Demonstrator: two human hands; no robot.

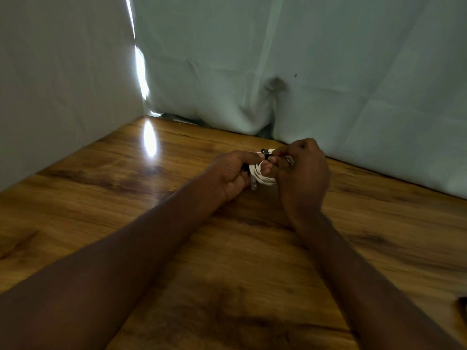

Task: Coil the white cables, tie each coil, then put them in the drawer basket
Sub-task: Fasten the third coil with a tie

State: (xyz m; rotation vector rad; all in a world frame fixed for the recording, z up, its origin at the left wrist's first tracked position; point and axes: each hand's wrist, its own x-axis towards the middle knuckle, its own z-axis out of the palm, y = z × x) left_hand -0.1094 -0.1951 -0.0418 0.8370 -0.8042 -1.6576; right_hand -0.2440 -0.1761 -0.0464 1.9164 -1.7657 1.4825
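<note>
A small coil of white cable (261, 176) is held just above the wooden table (151, 198), between both hands. My left hand (231, 173) grips the coil from the left, fingers curled round its loops. My right hand (302, 173) covers the coil's right side and pinches a thin black tie (265, 152) at the top of the coil. A short cable end hangs below the coil. The drawer basket is out of sight.
White cloth sheets (328, 72) hang behind and to the left of the table, meeting at the far corner. A bright streak of light falls on the tabletop at left. A dark object (463, 308) shows at the right edge.
</note>
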